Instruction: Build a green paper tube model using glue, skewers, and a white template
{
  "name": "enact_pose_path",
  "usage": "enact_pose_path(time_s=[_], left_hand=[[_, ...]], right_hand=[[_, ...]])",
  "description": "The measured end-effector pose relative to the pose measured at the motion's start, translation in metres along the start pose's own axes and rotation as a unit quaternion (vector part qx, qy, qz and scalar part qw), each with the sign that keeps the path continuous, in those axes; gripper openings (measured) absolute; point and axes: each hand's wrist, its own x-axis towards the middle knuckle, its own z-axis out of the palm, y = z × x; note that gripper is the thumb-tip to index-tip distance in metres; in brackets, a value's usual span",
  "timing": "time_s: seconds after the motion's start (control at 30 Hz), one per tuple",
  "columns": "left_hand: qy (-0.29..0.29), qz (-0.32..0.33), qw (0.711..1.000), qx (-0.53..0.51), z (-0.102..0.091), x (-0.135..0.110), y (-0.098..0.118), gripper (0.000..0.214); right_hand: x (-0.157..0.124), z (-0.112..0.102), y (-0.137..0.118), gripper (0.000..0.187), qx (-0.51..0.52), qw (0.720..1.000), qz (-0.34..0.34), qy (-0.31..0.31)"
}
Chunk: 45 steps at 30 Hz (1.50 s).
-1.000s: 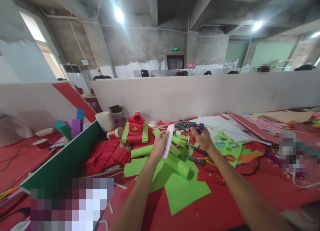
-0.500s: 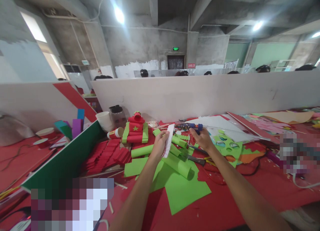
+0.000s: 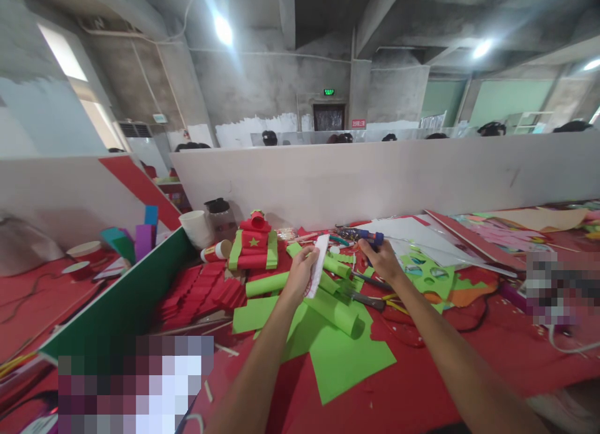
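My left hand (image 3: 300,274) is closed on a narrow white strip (image 3: 319,264), held upright with some red marking near its lower end. My right hand (image 3: 382,259) is wrapped round a blue glue gun (image 3: 374,237), whose nozzle points left towards the strip but stays apart from it. A long clear glue stick (image 3: 450,256) runs out of the gun's back to the right. Below both hands lie bright green rolled sheets (image 3: 330,309) and a flat green sheet (image 3: 349,365). Behind my left hand stands a red and green rolled-paper piece with a star (image 3: 254,241).
Stacked red pieces (image 3: 201,293) lie left, beside a green divider board (image 3: 112,296). White cups (image 3: 195,227) and a dark-lidded jar (image 3: 220,216) stand behind. Scissors (image 3: 368,299) lie by the rolls. A white partition (image 3: 328,177) closes off the back. Green cut-out sheets (image 3: 429,271) lie right.
My right hand has tilted the glue gun, so its nozzle sits slightly higher and the glue stick's far end lower. My left hand has barely shifted with the white strip.
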Motion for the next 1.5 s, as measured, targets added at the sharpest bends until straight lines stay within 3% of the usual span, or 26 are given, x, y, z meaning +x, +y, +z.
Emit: enact_pose_path(time_s=[0.5,0.73,1.0,1.23,1.5], left_hand=[[0.009,-0.009,1.0,-0.02,-0.001,-0.001,0.0,0.038],[0.003,-0.014,1.0,-0.022,0.0,-0.002,0.001,0.037],[0.012,-0.019,0.999,-0.028,-0.003,0.0,-0.001,0.033],[-0.002,-0.021,0.999,-0.031,-0.001,-0.002,-0.001,0.03],[-0.016,-0.026,0.998,-0.061,-0.006,0.005,-0.006,0.035]], right_hand=[[-0.003,0.0,-0.007,0.046,-0.038,0.998,-0.039,-0.026],[-0.001,0.0,-0.011,0.046,-0.077,0.996,-0.042,0.008],[-0.003,0.0,-0.011,0.043,-0.08,0.995,-0.054,-0.025],[-0.001,0.001,-0.009,0.042,-0.076,0.996,-0.053,-0.004],[-0.005,0.002,-0.014,0.039,-0.087,0.993,-0.065,-0.054]])
